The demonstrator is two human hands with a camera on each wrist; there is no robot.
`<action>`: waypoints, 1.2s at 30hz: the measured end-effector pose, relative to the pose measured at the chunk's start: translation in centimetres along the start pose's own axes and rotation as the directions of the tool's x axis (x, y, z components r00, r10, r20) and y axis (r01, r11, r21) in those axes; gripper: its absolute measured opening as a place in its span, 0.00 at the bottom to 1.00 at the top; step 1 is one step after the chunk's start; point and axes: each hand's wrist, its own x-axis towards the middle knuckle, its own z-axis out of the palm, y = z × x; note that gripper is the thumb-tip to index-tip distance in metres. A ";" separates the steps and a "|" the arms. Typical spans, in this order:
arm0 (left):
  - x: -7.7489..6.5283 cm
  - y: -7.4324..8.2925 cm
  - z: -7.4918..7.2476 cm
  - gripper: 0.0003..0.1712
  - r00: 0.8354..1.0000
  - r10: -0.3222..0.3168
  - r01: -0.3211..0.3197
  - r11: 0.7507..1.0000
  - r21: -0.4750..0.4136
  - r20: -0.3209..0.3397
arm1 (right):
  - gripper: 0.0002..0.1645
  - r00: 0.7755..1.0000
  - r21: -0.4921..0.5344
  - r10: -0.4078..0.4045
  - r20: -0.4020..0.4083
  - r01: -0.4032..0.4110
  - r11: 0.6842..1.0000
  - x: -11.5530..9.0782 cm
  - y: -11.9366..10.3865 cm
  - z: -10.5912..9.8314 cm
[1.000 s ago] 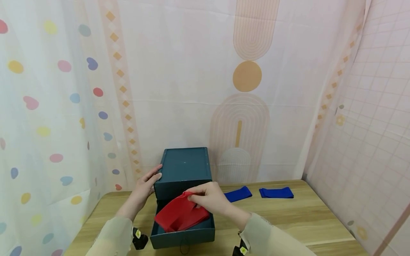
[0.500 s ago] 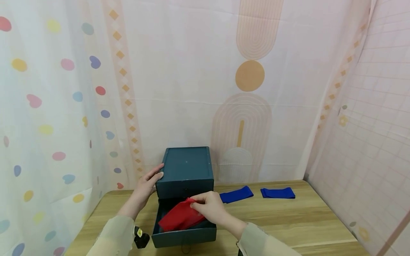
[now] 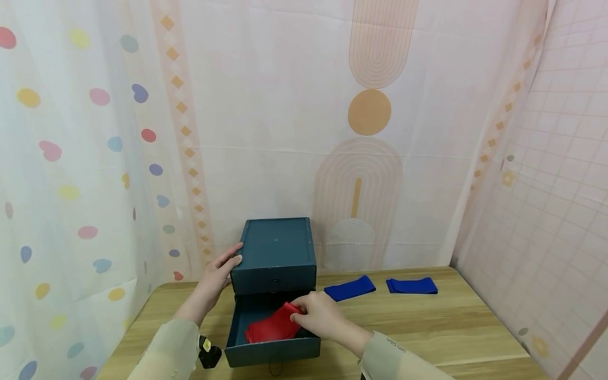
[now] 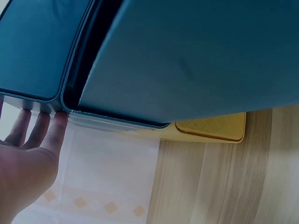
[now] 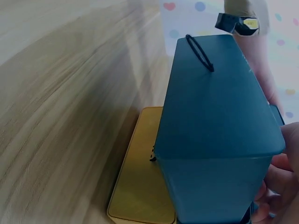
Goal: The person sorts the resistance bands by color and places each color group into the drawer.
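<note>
Wood-grain table (image 3: 451, 332) stands before a patterned curtain (image 3: 266, 116) and supports a stacked drawer unit: a closed teal drawer (image 3: 274, 279) on top, an extended teal drawer (image 3: 273, 352) beneath it, and a yellow drawer (image 4: 212, 127) at the bottom, visible from the wrists. Red cloth (image 3: 272, 326) lies mostly inside the extended drawer, behind its front wall, with one end raised. Right hand (image 3: 325, 319) pinches that raised end between thumb and fingers; left hand (image 3: 216, 275) is well apart from it, fingers extended against the left side of the unit, gripping nothing. Two blue cloths, the nearer (image 3: 350, 288) and the farther (image 3: 411, 285), lie folded on the table to the right. Progress, as judged: drawer access is complete and the cloth is within the drawer; release of the cloth and closing of the drawer are not yet done. Compared with one second ago, the cloth is lower and more bunched, no longer spread over the drawer opening; the right hand is also lower, and more of the nearer blue cloth shows. Left hand and drawer positions on the unit appear unchanged.
</note>
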 end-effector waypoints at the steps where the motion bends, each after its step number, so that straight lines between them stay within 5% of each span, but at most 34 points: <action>1: 0.0 0.0 0.0 0.33 1.000 -0.003 0.003 1.000 -0.002 0.000 | 0.11 1.000 -0.026 -0.001 0.004 0.002 1.000 0.0 0.1 0.0; 10: -0.2 0.3 0.2 0.32 1.000 -0.021 0.021 0.999 -0.028 -0.007 | 0.17 1.000 -0.084 0.007 0.015 -0.005 0.996 -0.1 0.5 -0.4; 20: -0.4 0.4 0.2 0.34 1.000 -0.009 0.009 1.000 0.002 -0.014 | 0.17 0.999 -0.031 0.033 -0.014 -0.034 0.999 -0.5 1.6 -0.9; 30: -0.3 0.4 0.2 0.33 1.000 -0.020 0.019 1.000 -0.022 -0.017 | 0.13 0.990 0.190 0.028 -0.139 -0.001 0.982 -2.3 1.5 -1.8; 36: -0.3 0.5 0.2 0.34 1.000 -0.020 0.020 1.000 -0.021 -0.008 | 0.12 0.988 0.448 0.073 -0.138 -0.004 0.894 -5.1 0.6 -1.9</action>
